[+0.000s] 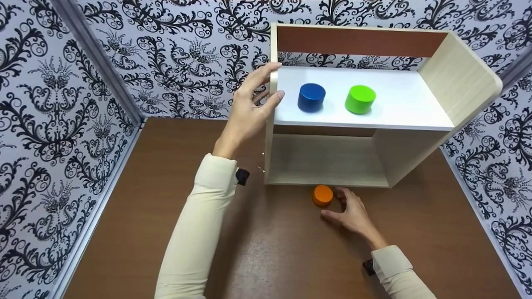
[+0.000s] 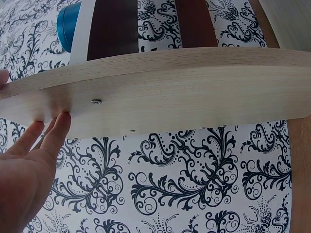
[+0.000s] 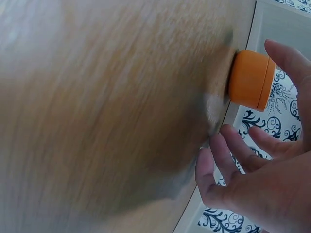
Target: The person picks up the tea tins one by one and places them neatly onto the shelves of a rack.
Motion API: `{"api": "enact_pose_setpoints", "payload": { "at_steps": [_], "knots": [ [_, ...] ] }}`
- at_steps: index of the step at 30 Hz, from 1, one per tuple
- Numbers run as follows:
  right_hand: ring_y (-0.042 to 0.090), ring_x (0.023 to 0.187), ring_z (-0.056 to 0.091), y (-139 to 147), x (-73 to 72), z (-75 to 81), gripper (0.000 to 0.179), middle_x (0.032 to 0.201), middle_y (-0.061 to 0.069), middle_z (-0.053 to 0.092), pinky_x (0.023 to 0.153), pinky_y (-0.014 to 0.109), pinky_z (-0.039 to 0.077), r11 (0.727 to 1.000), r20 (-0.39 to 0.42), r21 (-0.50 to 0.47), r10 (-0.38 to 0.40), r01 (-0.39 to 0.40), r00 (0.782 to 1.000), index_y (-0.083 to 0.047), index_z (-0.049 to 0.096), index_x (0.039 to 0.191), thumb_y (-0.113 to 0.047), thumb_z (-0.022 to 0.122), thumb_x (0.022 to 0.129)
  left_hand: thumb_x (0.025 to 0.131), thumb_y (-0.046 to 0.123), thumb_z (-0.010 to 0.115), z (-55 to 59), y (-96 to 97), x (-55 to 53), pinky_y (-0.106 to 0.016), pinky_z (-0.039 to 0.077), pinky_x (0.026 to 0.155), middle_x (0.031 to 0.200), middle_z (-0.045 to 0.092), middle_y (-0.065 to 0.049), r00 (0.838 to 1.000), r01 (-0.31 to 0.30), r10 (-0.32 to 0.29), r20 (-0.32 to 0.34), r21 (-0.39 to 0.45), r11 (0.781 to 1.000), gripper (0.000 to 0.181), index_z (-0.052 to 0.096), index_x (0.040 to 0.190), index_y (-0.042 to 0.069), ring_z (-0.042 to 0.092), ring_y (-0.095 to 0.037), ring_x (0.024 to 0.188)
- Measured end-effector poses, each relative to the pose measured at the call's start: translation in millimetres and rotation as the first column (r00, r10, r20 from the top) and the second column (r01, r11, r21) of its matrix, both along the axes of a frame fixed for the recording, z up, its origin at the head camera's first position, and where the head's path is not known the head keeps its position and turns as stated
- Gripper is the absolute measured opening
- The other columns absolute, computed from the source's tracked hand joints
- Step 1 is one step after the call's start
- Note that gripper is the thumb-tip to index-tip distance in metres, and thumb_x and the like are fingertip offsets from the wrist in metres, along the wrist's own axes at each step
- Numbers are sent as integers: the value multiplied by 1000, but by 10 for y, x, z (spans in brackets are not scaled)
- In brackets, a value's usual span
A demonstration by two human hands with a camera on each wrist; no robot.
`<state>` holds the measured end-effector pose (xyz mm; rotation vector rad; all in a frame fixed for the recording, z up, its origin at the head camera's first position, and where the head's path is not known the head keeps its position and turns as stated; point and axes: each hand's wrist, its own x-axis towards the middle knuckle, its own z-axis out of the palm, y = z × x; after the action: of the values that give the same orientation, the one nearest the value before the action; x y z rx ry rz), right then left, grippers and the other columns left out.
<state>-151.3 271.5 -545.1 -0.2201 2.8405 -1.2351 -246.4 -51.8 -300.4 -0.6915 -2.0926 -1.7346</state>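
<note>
A small wooden shelf unit (image 1: pixel 384 97) stands on the brown table. My left hand (image 1: pixel 251 106) holds the front edge of its left side panel (image 2: pixel 160 97), with fingertips on the outer face and the thumb on the other side. A small round orange container (image 1: pixel 323 196) with a seam near its top sits on the table before the shelf. My right hand (image 1: pixel 352 212) is just right of this orange container, thumb and fingers spread, with a gap between them and it. On the white upper shelf stand a blue cylinder (image 1: pixel 311 98) and a green cylinder (image 1: pixel 360 99).
Black-and-white patterned walls (image 1: pixel 178 62) enclose the brown table (image 1: pixel 166 166) at the back and both sides. Below the white board is the shelf's lower compartment (image 1: pixel 324 160). The right side panel (image 1: pixel 461 79) slants toward the right wall.
</note>
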Motion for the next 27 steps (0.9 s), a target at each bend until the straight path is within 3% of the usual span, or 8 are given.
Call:
{"api": "enact_pose_setpoints", "payload": {
  "at_steps": [3, 10, 15, 27],
  "knots": [
    [39, 116, 54, -10, -21, -5, 83, 128, 22, 60, 107, 57, 40, 1000, 0, 20, 3, -3, 1000, 3, 49, 142, -34, 89, 79, 96, 10, 70, -4, -1, -3, -28, 49, 108, 151, 46, 0, 1000, 0, 1, -8, 6, 1000, 52, 56, 145, 19, 52, -14, 128],
    [35, 109, 52, -53, -62, -17, 78, 122, 16, 62, 92, 49, 47, 999, -8, 36, -3, 3, 1000, -1, 54, 138, -35, 90, 78, 96, 10, 70, -14, 5, -12, -28, 49, 108, 151, 47, -1, 1000, 5, -5, -14, 8, 1000, 51, 56, 145, 18, 53, -14, 127],
    [35, 110, 54, -82, -99, -43, 81, 123, 15, 64, 96, 48, 42, 1000, -41, 26, 17, -15, 999, 0, 52, 141, -30, 92, 76, 96, 10, 69, -20, 5, -19, -28, 49, 108, 151, 47, -1, 1000, 3, -3, -15, 5, 1000, 51, 56, 145, 17, 52, -14, 128],
    [45, 125, 44, -164, -173, -66, 90, 142, 23, 53, 108, 69, 33, 1000, -17, 26, 11, -10, 1000, 1, 46, 147, -34, 90, 77, 96, 11, 70, -13, 8, -22, -28, 49, 108, 150, 47, 0, 1000, -3, 3, -17, 1, 1000, 51, 56, 144, 18, 52, -15, 128]
  ]
}}
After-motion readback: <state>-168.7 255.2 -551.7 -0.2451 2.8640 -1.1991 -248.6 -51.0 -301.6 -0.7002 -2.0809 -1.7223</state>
